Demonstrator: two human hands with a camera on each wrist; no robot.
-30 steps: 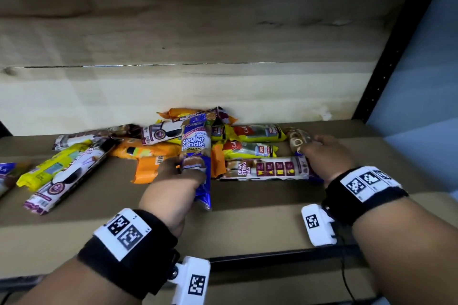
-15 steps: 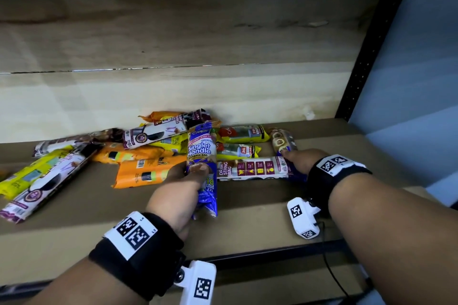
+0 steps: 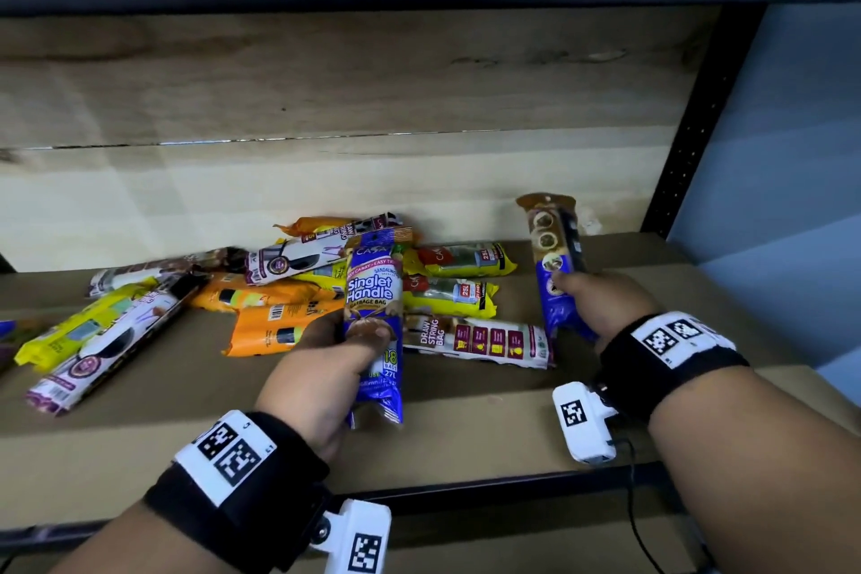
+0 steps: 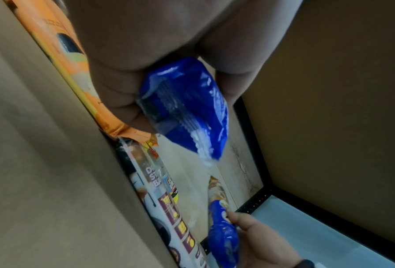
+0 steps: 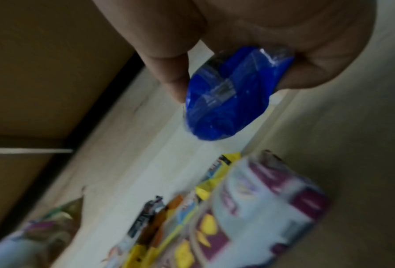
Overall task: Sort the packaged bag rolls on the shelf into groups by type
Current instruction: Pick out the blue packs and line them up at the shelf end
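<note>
Raised off the shelf [image 3: 466, 438] since a second ago — second blue roll [image 3: 554, 266], now upright in the right hand [image 3: 601, 303], fingers curled round its lower end. Likely a matching pair for one group. Left hand [image 3: 321, 368] clamped round the blue Singlet Handle roll [image 3: 375, 294] — held above the mixed pile [image 3: 289, 289].

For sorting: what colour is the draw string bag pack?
White with maroon panels; head view shows it best.
</note>
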